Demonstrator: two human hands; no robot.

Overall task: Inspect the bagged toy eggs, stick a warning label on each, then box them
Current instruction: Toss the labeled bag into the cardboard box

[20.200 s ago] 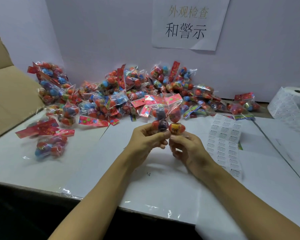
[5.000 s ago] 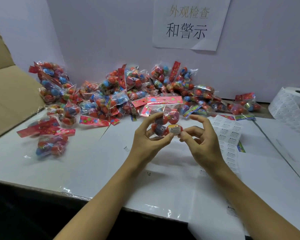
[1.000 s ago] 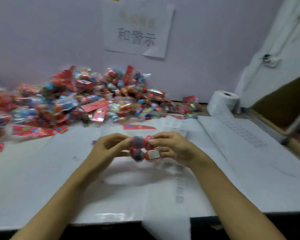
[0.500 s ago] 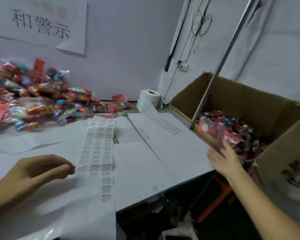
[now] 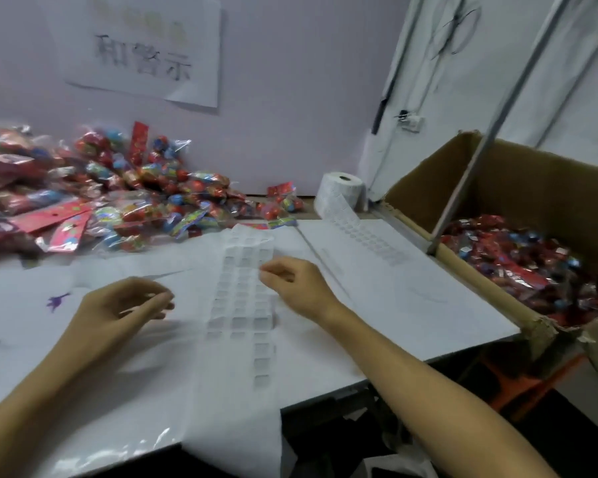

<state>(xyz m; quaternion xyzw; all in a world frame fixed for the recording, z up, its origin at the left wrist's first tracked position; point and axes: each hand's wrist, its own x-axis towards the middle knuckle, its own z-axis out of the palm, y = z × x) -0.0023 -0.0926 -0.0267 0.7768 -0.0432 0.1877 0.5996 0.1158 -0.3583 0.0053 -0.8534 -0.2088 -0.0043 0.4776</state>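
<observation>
A pile of bagged toy eggs [image 5: 125, 201] lies along the wall at the back left of the white table [image 5: 411, 305]. A sheet of warning labels [image 5: 242, 288] stretches down the table's middle. My left hand [image 5: 118, 305] hovers just left of the sheet, fingers loosely curled, holding nothing. My right hand [image 5: 297, 288] is at the sheet's right edge, its fingertips over the upper labels, with nothing visibly held. A cardboard box [image 5: 532, 188] at the right holds several bagged eggs [image 5: 518, 260]. The view is motion-blurred.
A roll of labels [image 5: 340, 191] stands at the back, its strip trailing over the table toward the box. A paper sign [image 5: 145, 50] hangs on the wall. A metal bar [image 5: 477, 160] slants across the box's left side.
My right hand has come back from the box to the label sheet, empty. My left hand has shifted slightly right. The view has swung left.
</observation>
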